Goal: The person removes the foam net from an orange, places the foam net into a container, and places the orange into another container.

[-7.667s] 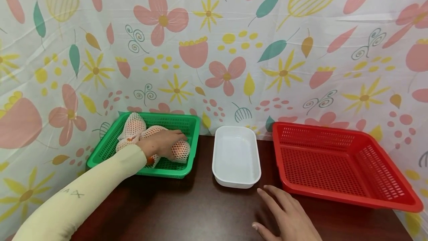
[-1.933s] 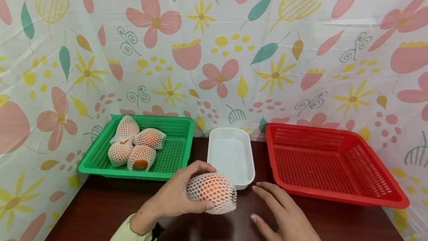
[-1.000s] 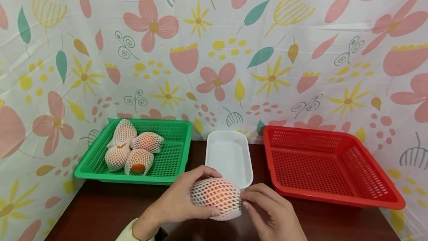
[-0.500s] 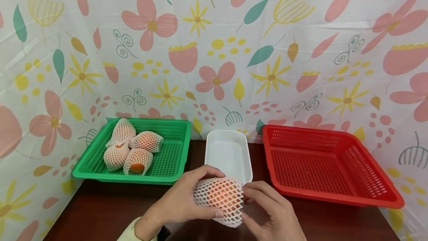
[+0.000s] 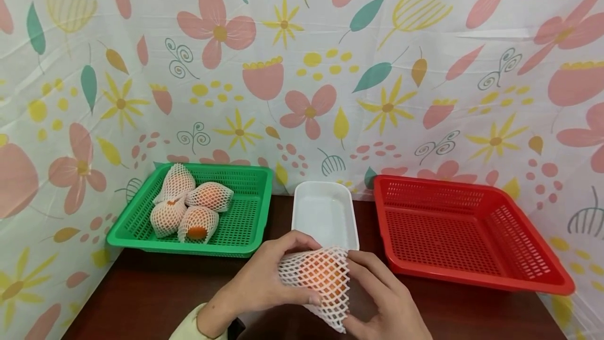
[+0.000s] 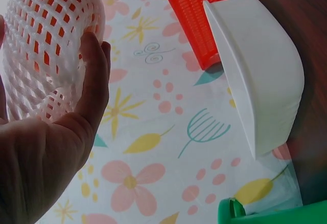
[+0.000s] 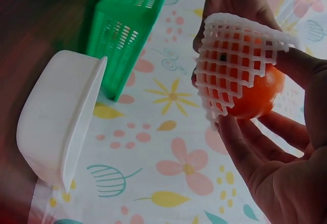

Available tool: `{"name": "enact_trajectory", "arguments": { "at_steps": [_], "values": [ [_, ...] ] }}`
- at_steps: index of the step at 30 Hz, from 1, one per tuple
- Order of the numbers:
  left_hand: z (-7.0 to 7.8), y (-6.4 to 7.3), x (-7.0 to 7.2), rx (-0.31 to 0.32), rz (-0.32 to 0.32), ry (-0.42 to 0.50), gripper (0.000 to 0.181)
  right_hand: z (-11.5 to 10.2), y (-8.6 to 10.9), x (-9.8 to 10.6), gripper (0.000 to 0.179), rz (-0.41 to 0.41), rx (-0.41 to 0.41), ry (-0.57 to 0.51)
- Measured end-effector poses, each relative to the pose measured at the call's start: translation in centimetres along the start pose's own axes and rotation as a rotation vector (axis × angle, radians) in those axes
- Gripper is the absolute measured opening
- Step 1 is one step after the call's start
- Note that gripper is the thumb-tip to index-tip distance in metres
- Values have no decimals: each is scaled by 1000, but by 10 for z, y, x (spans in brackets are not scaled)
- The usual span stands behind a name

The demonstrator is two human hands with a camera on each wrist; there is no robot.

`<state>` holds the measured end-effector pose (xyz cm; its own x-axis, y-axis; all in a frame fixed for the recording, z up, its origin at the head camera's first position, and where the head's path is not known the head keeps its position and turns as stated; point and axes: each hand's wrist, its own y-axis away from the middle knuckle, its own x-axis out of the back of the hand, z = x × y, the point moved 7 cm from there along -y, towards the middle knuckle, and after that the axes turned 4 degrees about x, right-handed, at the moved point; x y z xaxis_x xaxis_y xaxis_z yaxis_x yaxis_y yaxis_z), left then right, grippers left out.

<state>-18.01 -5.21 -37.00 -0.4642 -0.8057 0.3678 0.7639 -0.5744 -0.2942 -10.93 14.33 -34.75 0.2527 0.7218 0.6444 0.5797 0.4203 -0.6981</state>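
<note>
My left hand (image 5: 257,279) grips an orange-coloured round fruit (image 7: 260,96) wrapped in a white foam net (image 5: 323,279), above the front of the table. On the other side, my right hand (image 5: 389,293) pinches the net's open edge between fingers and thumb and stretches it wide. The right wrist view shows the fruit's smooth skin bare at that opening. Behind the hands stands a white rectangular dish (image 5: 325,211), partly hidden by them. At the left, a green basket (image 5: 238,248) holds several more netted fruits (image 5: 198,223).
A red basket (image 5: 464,235) with nothing in it stands at the right. All containers rest on a dark brown table (image 5: 155,293). Close behind them hangs a flower-patterned sheet (image 5: 306,41).
The left hand took a netted fruit out of the green basket and brought it to the front middle. The right hand came over, took the net's edge and pulled the opening wider.
</note>
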Motion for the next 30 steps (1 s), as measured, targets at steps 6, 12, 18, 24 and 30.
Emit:
{"name": "enact_trajectory", "arguments": {
  "at_steps": [6, 12, 18, 24, 30],
  "values": [
    [0, 0, -6, 22, -3, 34, 64, -1, 1, -4, 87, -26, 23, 16],
    [1, 1, -9, 12, -9, 27, 64, -1, 1, -7, 91, -42, 48, 21],
    [1, 1, -12, 16, -11, 33, 64, -1, 2, -9, 86, -45, 43, 24],
    [2, 1, -11, 4, -9, 7, 65, -1, 2, -9, 84, -42, 26, 46],
    [5, 1, -10, -22, -9, -15, 65, -3, 0, -7, 81, -24, 57, 17]
  ]
}}
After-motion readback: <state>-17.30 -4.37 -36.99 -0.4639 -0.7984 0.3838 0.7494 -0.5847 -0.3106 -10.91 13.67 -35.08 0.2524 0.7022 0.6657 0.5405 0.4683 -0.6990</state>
